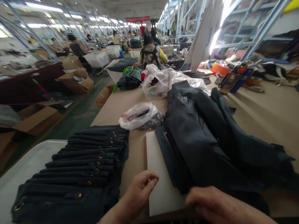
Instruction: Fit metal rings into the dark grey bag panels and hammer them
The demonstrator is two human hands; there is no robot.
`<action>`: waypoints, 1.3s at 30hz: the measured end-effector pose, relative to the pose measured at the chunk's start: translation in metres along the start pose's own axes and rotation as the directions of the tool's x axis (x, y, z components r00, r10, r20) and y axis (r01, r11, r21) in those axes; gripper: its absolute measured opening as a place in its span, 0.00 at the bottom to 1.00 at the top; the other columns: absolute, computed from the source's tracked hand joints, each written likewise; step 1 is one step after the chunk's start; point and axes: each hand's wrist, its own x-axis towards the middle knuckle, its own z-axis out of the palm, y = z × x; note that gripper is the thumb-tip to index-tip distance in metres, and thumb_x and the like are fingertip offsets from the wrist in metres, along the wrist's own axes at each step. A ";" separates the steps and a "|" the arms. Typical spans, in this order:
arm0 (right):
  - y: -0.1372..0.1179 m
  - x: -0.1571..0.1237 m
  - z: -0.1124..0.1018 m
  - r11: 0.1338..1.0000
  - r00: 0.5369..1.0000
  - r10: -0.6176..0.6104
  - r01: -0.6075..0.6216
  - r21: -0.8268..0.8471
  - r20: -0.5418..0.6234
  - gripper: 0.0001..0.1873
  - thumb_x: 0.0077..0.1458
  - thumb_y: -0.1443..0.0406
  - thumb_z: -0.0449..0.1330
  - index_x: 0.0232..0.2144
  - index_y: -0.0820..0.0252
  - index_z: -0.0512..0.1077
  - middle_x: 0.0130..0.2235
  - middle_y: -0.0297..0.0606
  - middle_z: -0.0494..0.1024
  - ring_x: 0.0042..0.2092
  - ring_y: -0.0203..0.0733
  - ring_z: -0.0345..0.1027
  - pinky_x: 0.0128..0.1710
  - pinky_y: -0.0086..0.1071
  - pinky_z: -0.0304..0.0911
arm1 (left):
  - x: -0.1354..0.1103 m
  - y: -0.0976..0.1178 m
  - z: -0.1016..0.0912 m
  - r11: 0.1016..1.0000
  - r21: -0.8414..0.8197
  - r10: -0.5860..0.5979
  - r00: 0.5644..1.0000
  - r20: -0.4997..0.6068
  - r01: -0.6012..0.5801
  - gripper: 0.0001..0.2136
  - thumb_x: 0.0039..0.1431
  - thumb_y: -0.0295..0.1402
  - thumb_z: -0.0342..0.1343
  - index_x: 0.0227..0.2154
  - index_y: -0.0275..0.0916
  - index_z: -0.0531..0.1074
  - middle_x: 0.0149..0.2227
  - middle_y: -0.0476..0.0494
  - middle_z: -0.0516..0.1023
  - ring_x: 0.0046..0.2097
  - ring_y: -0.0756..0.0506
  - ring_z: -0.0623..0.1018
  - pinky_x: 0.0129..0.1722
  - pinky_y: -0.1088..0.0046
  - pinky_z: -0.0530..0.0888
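Note:
My left hand [141, 188] is over the near edge of a white board [161, 174], thumb and forefinger pinched together; anything between them is too small to make out. To its right, my right hand [205, 199] is smeared by motion at the lower edge of a dark garment piece [201, 137], and its fingers do not show clearly. That dark piece has a zipper and a small metal badge, and it overlaps the board. Left of my left hand lies an overlapping row of dark fabric pieces [81, 165] with gold-coloured zipper pulls.
A clear plastic bag [141, 116] with dark contents sits mid-table, and more plastic wrap [161, 81] lies behind it. An orange container [219, 69] and a dark bottle [230, 79] stand at the right. Cardboard boxes [76, 77] are on the floor. A person [151, 56] sits ahead.

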 end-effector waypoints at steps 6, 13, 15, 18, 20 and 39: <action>-0.035 0.111 -0.009 0.649 0.896 -0.399 0.427 -0.629 0.197 0.12 0.56 0.73 0.50 0.35 0.59 0.72 0.40 0.42 0.70 0.43 0.43 0.62 0.41 0.34 0.62 | 0.024 -0.009 0.029 0.917 0.200 0.367 0.927 -0.077 -0.346 0.06 0.55 0.27 0.49 0.31 0.38 0.71 0.37 0.42 0.74 0.43 0.45 0.71 0.47 0.66 0.68; -0.017 0.158 -0.025 0.187 0.790 -0.414 0.561 -0.807 0.453 0.10 0.54 0.72 0.54 0.36 0.58 0.71 0.41 0.42 0.68 0.42 0.44 0.61 0.38 0.35 0.59 | 0.016 -0.033 0.039 0.913 0.140 0.401 0.904 -0.145 -0.383 0.05 0.56 0.27 0.49 0.29 0.38 0.70 0.34 0.44 0.74 0.40 0.46 0.72 0.45 0.67 0.69; -0.022 0.162 -0.031 0.131 0.769 -0.413 0.581 -0.803 0.488 0.07 0.55 0.71 0.54 0.33 0.59 0.72 0.40 0.42 0.69 0.44 0.45 0.60 0.40 0.36 0.58 | 0.014 -0.026 0.033 0.925 0.103 0.381 0.899 -0.215 -0.367 0.05 0.56 0.28 0.50 0.28 0.39 0.70 0.32 0.45 0.74 0.37 0.47 0.73 0.41 0.70 0.71; -0.047 0.161 -0.046 0.115 0.739 -0.491 0.580 -0.806 0.462 0.07 0.57 0.69 0.52 0.32 0.60 0.71 0.39 0.40 0.70 0.46 0.45 0.59 0.44 0.37 0.56 | 0.005 0.003 0.008 0.877 0.185 0.480 0.801 -0.358 -0.443 0.07 0.58 0.29 0.48 0.30 0.39 0.71 0.35 0.43 0.75 0.39 0.47 0.74 0.42 0.69 0.71; -0.074 0.153 -0.056 0.148 0.723 -0.588 0.537 -0.830 0.363 0.08 0.58 0.70 0.50 0.34 0.62 0.69 0.37 0.40 0.71 0.46 0.44 0.59 0.47 0.37 0.54 | -0.005 0.032 -0.015 0.777 0.392 0.624 0.688 -0.371 -0.493 0.08 0.58 0.29 0.48 0.35 0.39 0.72 0.41 0.41 0.75 0.47 0.44 0.72 0.49 0.63 0.68; -0.063 0.094 0.006 0.714 0.949 -0.315 0.253 -0.653 0.024 0.16 0.60 0.54 0.48 0.37 0.59 0.69 0.33 0.40 0.77 0.35 0.42 0.71 0.31 0.30 0.60 | 0.006 0.045 -0.052 0.652 0.740 0.201 0.979 0.041 -0.165 0.09 0.56 0.29 0.48 0.33 0.39 0.74 0.34 0.41 0.77 0.37 0.43 0.75 0.39 0.67 0.68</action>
